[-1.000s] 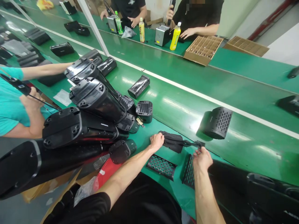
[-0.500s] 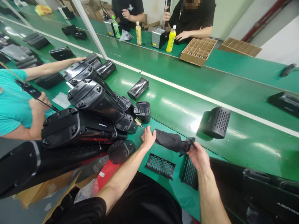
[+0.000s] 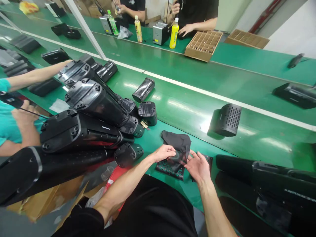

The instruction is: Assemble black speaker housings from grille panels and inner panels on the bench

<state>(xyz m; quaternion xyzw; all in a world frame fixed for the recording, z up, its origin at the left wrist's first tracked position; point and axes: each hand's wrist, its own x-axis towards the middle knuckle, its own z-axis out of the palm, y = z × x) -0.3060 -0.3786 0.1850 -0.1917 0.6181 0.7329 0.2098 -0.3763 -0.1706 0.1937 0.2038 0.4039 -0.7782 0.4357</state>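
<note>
A black cloth bag (image 3: 178, 147) lies on the green table in front of me, draped over a black perforated grille (image 3: 170, 168). My left hand (image 3: 165, 152) pinches the bag's near edge with closed fingers. My right hand (image 3: 197, 166) holds the same bag from the right, fingers curled round its edge. A second grille (image 3: 209, 160) is mostly hidden behind my right hand.
Several long black housings (image 3: 96, 105) are stacked at my left. A perforated black box (image 3: 227, 120) stands on the green conveyor (image 3: 187, 95). A person in a teal shirt (image 3: 7, 115) works at left. Two people sit across, by bottles (image 3: 174, 33) and cardboard dividers (image 3: 203, 44). Black parts (image 3: 271, 187) lie at right.
Both hands have drawn together toward me, pulling the black bag from the table onto the left grille. The bag, rolled before, has opened out.
</note>
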